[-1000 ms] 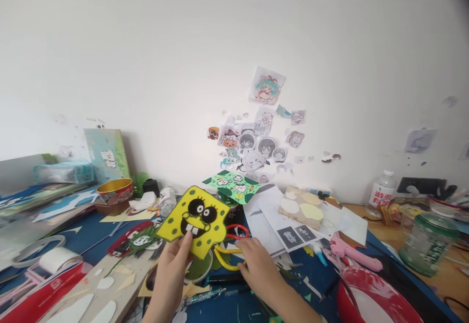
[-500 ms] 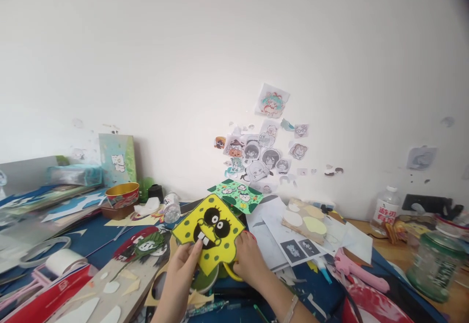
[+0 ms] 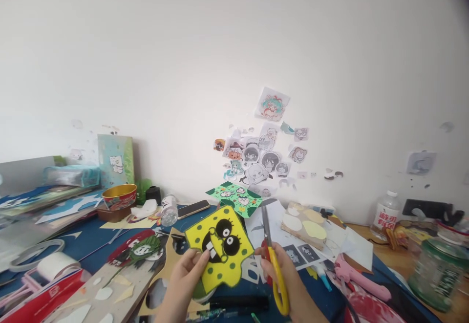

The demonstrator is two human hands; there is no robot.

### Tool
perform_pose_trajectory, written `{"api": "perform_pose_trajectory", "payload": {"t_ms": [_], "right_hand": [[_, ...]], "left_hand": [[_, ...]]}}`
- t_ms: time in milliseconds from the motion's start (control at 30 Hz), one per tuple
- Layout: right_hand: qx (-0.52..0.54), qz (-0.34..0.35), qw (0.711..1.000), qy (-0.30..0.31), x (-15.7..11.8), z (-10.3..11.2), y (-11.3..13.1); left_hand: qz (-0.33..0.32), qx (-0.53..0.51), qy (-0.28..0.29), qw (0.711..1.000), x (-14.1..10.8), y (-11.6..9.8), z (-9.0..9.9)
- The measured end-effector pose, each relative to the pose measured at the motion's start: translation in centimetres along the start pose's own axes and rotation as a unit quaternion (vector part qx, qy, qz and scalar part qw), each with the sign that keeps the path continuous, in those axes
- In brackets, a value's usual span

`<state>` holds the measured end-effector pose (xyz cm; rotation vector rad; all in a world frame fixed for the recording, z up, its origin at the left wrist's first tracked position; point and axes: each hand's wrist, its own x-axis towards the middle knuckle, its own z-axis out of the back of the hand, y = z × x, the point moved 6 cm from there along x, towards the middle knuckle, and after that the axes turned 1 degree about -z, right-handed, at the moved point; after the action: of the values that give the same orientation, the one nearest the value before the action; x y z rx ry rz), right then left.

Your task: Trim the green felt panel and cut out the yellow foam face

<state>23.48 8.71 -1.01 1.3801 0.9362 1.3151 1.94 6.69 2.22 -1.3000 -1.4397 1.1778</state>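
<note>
Left hand (image 3: 186, 270): thumb and fingers pinched yellow cutout (image 3: 225, 252) at its 8 o'clock edge. Dark phone (image 3: 194, 209), mostly covered before, lay visible at cutout's 11 o'clock. Cutout, at view's 6 o'clock, had turned clockwise and shifted right. Right hand (image 3: 289, 272), formerly low behind cutout, stood at its 3 o'clock, fingers curled around handles of raised scissors (image 3: 271, 253), blades toward 12 o'clock.

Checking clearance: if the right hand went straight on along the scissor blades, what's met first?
Probably the green patterned sheet, whose right corner shows beside the tips of the scissors. Depth is unclear, so the right hand might pass above it.
</note>
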Motion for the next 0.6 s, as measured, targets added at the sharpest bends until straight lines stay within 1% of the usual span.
{"api": "perform_pose_trajectory", "payload": {"t_ms": [100,200,267,333,367,400,433,467,500,567,600], "right_hand": [[0.079,-0.01,0.997,-0.015,-0.8,0.2,-0.1],[0.144,-0.016,0.988,-0.056,-1.4,1.1,0.1],[0.195,-0.025,0.975,-0.101,-1.7,1.9,0.2],[0.229,-0.039,0.963,-0.138,-1.9,2.6,0.2],[0.238,-0.046,0.959,-0.148,-2.0,2.9,0.2],[0.244,-0.052,0.956,-0.156,-2.0,3.1,0.2],[0.25,-0.056,0.952,-0.164,-2.1,3.2,0.3],[0.258,-0.06,0.949,-0.172,-2.3,3.3,0.3],[0.266,-0.062,0.945,-0.178,-2.4,3.3,0.4],[0.272,-0.067,0.943,-0.181,-2.9,2.9,0.4],[0.268,-0.068,0.945,-0.176,-3.1,2.5,0.4]], "left_hand": [[0.001,0.062,0.022,0.998,-0.4,0.4,-1.1],[0.002,0.108,0.048,0.993,-0.9,1.4,-2.0],[0.03,0.078,0.074,0.994,-1.2,2.8,-2.4],[0.067,0.002,0.104,0.992,-1.4,4.6,-2.6],[0.062,-0.035,0.117,0.991,-1.4,5.2,-2.8],[0.06,-0.063,0.142,0.986,-1.5,5.8,-3.2],[0.057,-0.082,0.187,0.977,-1.5,6.3,-4.0],[0.061,-0.079,0.235,0.967,-1.6,6.9,-5.0],[0.085,-0.054,0.267,0.958,-1.6,7.6,-5.8],[0.11,-0.03,0.272,0.956,-1.4,8.4,-7.0],[0.125,-0.007,0.25,0.96,-1.2,8.7,-7.1]]}}
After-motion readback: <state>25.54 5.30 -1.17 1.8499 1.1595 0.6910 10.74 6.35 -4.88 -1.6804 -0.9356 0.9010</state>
